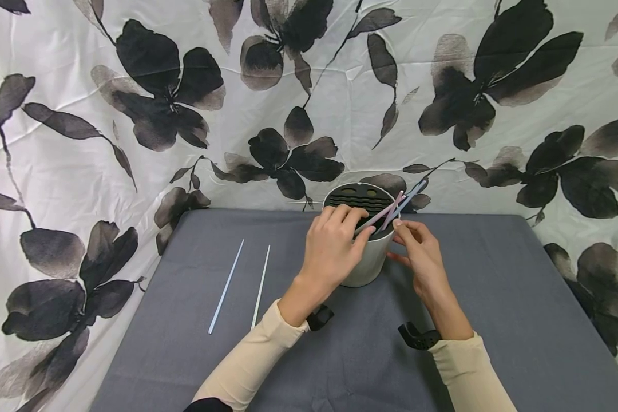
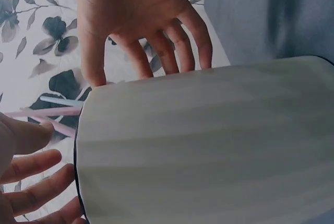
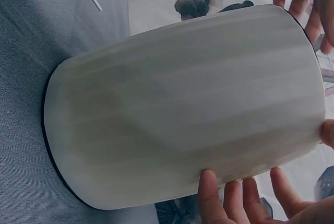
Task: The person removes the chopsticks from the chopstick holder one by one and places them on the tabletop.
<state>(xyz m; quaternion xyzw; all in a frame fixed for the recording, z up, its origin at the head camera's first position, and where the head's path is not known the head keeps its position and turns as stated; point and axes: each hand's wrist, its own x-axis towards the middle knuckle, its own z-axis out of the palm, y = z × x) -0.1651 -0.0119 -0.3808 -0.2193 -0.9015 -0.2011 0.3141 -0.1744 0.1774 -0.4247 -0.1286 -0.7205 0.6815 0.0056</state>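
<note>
Table (image 1: pixel 154 366) carries a pot (image 1: pixel 363 269) toward twelve o'clock, right hand (image 1: pixel 423 252) touching it at three o'clock with extended fingers, presumably for steadiness. Left hand (image 1: pixel 329 252) reaches over from nine; whether it pinches anything cannot be told. Straws (image 1: pixel 399 207) lean out toward two, lower ends hidden; loose straws (image 1: pixel 226 286) lie at eight.

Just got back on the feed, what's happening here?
A person has both hands at a pale container standing on a grey cloth. The right hand holds its side near the rim; the left hand is at the opening, by a pink stick, though whether it pinches it is unclear. Pink and blue sticks lean out of the container. A light blue stick and a white stick lie to the left.
</note>
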